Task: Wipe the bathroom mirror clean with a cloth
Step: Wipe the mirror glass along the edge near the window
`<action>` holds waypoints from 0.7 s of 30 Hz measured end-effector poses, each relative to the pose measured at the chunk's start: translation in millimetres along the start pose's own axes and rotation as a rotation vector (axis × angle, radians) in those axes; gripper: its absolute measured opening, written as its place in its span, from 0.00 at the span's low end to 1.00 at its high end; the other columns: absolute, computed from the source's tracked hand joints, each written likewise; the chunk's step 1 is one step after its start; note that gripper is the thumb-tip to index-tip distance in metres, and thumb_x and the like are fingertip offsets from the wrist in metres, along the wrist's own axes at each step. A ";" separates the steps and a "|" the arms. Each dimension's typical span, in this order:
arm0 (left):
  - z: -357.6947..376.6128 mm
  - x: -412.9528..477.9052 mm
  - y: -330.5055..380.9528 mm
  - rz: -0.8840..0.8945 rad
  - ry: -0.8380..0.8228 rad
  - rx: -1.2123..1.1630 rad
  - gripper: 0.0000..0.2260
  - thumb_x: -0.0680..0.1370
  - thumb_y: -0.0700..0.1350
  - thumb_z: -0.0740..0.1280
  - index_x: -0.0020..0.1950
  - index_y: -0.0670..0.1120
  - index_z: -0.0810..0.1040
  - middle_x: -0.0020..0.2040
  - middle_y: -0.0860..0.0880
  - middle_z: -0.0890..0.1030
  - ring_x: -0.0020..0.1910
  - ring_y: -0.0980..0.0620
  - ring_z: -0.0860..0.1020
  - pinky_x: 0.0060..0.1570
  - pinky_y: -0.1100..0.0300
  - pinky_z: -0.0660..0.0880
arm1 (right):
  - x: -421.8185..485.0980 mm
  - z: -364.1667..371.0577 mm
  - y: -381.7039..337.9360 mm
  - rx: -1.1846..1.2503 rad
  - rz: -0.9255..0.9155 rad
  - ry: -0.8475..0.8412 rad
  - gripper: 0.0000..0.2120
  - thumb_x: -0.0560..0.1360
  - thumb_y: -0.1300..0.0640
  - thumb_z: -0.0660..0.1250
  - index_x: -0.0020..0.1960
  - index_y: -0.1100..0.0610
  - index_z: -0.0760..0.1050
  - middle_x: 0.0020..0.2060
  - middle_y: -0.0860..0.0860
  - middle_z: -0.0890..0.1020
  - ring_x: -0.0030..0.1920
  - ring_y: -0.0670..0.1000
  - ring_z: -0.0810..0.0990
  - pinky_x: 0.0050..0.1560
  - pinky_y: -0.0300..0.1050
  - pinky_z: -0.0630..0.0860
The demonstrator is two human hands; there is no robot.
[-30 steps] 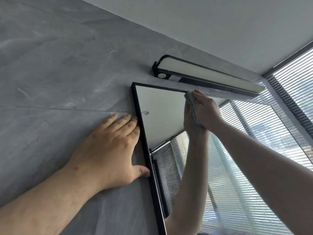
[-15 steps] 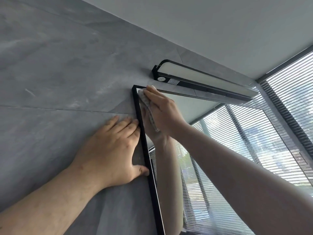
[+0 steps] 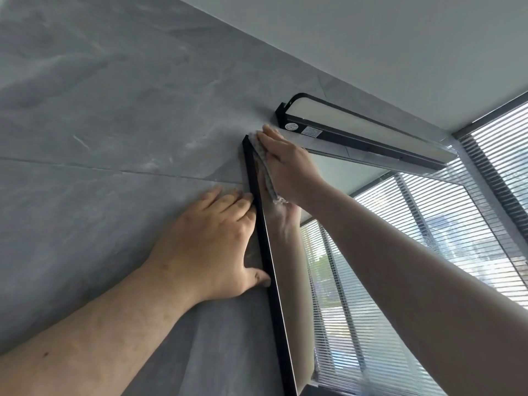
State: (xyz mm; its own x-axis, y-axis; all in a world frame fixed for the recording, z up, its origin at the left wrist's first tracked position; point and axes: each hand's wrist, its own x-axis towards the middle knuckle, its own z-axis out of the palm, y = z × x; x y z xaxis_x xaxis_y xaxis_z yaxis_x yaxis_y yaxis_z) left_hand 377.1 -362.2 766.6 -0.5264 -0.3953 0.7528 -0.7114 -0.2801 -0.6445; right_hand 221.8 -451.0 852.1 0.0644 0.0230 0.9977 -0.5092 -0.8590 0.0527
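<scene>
Grey tiled wall [image 3: 114,110]: I see my left hand [image 3: 211,247] spread flat beside the mirror [image 3: 343,195] frame; my right hand [image 3: 288,167] presses the cloth [image 3: 267,178] flat into the mirror's top-left corner.

lamp stickers [image 3: 308,130] blurred, no readable text

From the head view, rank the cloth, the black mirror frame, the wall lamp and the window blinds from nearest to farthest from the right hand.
1. cloth: pressed under the right hand, at the mirror's top left corner.
2. black mirror frame: just left of the hand.
3. wall lamp: above and to the right.
4. window blinds: far right.
</scene>
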 end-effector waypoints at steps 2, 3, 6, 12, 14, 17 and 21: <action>0.0 -0.2 -0.2 -0.003 -0.003 0.000 0.49 0.63 0.75 0.52 0.68 0.39 0.75 0.68 0.42 0.76 0.70 0.44 0.72 0.73 0.46 0.64 | -0.9 -2.3 -1.7 -0.028 -0.007 -0.020 0.22 0.83 0.60 0.55 0.77 0.54 0.65 0.78 0.49 0.61 0.78 0.47 0.56 0.62 0.19 0.41; -0.1 -0.5 0.0 -0.003 -0.004 0.000 0.49 0.63 0.75 0.52 0.68 0.39 0.75 0.68 0.42 0.76 0.70 0.44 0.72 0.72 0.46 0.64 | -4.1 -3.2 -1.6 -0.034 -0.004 -0.028 0.22 0.83 0.60 0.55 0.77 0.54 0.64 0.78 0.49 0.60 0.78 0.47 0.55 0.60 0.16 0.39; -1.1 -0.7 0.7 -0.005 -0.017 0.001 0.50 0.63 0.75 0.52 0.69 0.39 0.75 0.69 0.43 0.76 0.70 0.45 0.71 0.73 0.46 0.63 | -25.3 -6.0 -4.9 -0.026 -0.009 -0.041 0.22 0.84 0.59 0.55 0.78 0.53 0.63 0.79 0.49 0.59 0.79 0.47 0.53 0.57 0.14 0.37; -9.5 -2.8 2.4 -0.014 -0.032 -0.017 0.52 0.65 0.77 0.49 0.77 0.42 0.63 0.77 0.45 0.64 0.78 0.48 0.58 0.78 0.48 0.50 | -104.4 -9.6 -15.4 0.016 0.006 -0.149 0.23 0.85 0.57 0.54 0.79 0.53 0.58 0.79 0.48 0.56 0.78 0.42 0.48 0.66 0.20 0.37; -11.1 -1.5 4.3 -0.015 -0.015 -0.059 0.51 0.67 0.77 0.54 0.80 0.43 0.56 0.80 0.47 0.56 0.80 0.50 0.50 0.78 0.50 0.43 | -122.9 -22.0 -18.4 0.002 0.013 -0.230 0.24 0.84 0.53 0.51 0.79 0.51 0.57 0.79 0.46 0.55 0.76 0.39 0.47 0.66 0.20 0.38; -11.9 -1.9 4.8 -0.013 -0.022 -0.078 0.50 0.69 0.76 0.58 0.80 0.44 0.53 0.81 0.48 0.53 0.80 0.50 0.47 0.78 0.51 0.40 | -132.5 -41.8 -19.6 -0.103 -0.002 -0.411 0.30 0.79 0.56 0.51 0.81 0.47 0.51 0.78 0.41 0.51 0.74 0.35 0.45 0.63 0.18 0.36; -10.7 -2.8 3.5 -0.014 -0.012 -0.105 0.50 0.69 0.76 0.59 0.80 0.45 0.53 0.81 0.48 0.52 0.80 0.51 0.46 0.78 0.51 0.39 | -140.5 -39.8 -14.3 -0.234 -0.073 -0.422 0.32 0.80 0.60 0.55 0.81 0.47 0.49 0.78 0.39 0.48 0.70 0.33 0.44 0.63 0.18 0.36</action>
State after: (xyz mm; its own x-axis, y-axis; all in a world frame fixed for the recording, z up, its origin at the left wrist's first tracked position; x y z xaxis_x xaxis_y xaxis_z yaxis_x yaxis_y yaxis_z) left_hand 371.1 -352.8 763.7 -0.5111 -0.4022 0.7596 -0.7638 -0.1927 -0.6160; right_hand 185.9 -421.6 712.9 0.4248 -0.1716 0.8889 -0.6665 -0.7237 0.1788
